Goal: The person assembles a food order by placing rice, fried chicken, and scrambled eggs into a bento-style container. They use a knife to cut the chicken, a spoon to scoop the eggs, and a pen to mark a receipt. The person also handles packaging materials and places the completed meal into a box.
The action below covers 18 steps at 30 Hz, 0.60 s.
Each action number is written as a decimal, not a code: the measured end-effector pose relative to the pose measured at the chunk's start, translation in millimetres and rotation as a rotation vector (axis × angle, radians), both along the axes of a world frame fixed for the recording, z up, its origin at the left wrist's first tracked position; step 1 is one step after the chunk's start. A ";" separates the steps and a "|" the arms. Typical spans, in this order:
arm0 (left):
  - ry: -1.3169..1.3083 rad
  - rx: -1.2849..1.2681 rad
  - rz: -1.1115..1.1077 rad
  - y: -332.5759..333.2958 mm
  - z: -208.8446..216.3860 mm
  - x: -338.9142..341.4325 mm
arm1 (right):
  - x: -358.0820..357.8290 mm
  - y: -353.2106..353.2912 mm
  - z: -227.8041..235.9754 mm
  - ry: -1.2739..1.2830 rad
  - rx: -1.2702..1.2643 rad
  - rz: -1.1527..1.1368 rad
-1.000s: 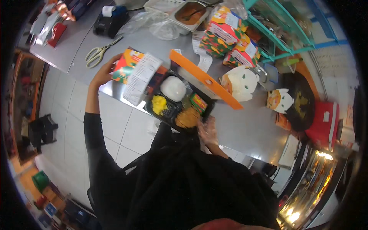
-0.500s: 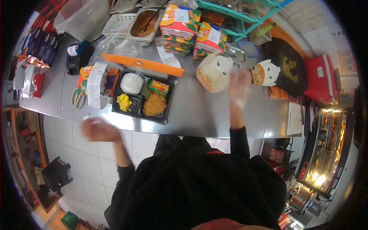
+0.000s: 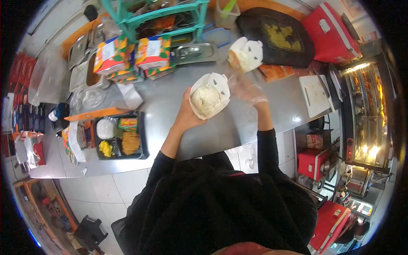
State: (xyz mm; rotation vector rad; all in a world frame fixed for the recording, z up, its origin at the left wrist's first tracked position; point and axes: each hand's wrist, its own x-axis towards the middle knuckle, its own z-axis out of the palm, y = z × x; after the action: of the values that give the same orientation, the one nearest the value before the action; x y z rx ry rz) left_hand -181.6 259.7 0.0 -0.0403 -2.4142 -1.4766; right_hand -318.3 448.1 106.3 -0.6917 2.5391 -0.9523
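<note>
My left hand [image 3: 187, 114] is closed around the left side of an open white paper takeout box [image 3: 201, 111]. White rice [image 3: 207, 98] fills it, and its flaps stand up at the top right. Just right of the box, my right hand [image 3: 250, 90] is smeared by motion; a clear plastic glove seems to cover it, and its fingers cannot be made out. Beyond that hand stands a second open takeout box [image 3: 245, 55] with food inside. Further left, a black compartment tray [image 3: 143, 146] holds a wrapped white mound, yellow pieces, a breaded cutlet and a small colourful packet.
Stacked printed boxes [image 3: 111, 55] and a teal rack [image 3: 165, 19] line the back. At the right are a dark round board [image 3: 255, 25], a red box [image 3: 331, 34] and a white cutting board [image 3: 315, 95] with a knife. A lit glass cabinet [image 3: 365, 114] stands beyond.
The view has swung to the right. My left hand has come from beyond the counter's front edge and taken hold of the rice box. My right hand remains near that box, still moving.
</note>
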 end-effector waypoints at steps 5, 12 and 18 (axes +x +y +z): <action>0.000 0.111 -0.068 52.7 -2.5 -9.6 | -72.8 57.2 -15.2 0.901 -0.043 0.106; -0.035 -0.243 0.231 64.2 -8.6 13.5 | -77.1 127.6 -61.9 0.756 -0.216 0.516; 0.050 0.095 0.040 76.7 9.7 -9.2 | 24.4 207.1 -26.5 0.423 0.176 0.231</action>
State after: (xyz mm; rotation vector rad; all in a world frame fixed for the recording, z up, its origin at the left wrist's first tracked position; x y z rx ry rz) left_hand -190.8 336.4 9.7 -0.0085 -2.2895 -1.5516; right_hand -293.9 655.2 79.8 -1.2058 2.7667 -0.5405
